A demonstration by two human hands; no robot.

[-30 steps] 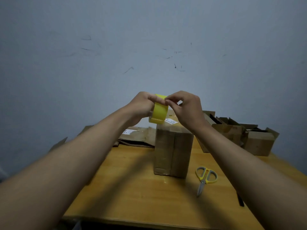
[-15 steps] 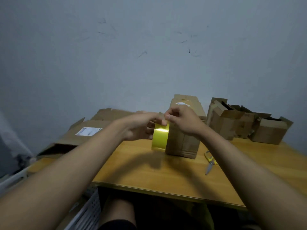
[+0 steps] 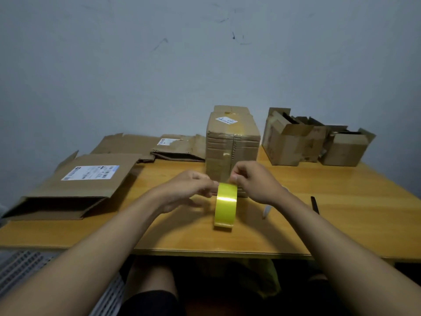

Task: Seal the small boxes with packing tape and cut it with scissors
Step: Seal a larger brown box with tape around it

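Observation:
A yellow roll of packing tape (image 3: pixel 225 206) stands on edge above the wooden table (image 3: pixel 341 213), in front of a tall closed cardboard box (image 3: pixel 232 144). My left hand (image 3: pixel 189 190) grips the roll from its left side. My right hand (image 3: pixel 255 181) pinches the tape at the top of the roll. The scissors are almost hidden behind my right forearm; only their blade tip (image 3: pixel 265 212) shows.
Flattened cardboard boxes (image 3: pixel 75 185) with shipping labels lie on the left of the table. Open small boxes (image 3: pixel 319 142) stand at the back right by the wall. A thin dark object (image 3: pixel 314 205) lies right of my forearm. My knees sit under the table's front edge.
Both hands lowered the tape roll from the top of the tall box toward the table in front of it. The view tilted down and pulled back.

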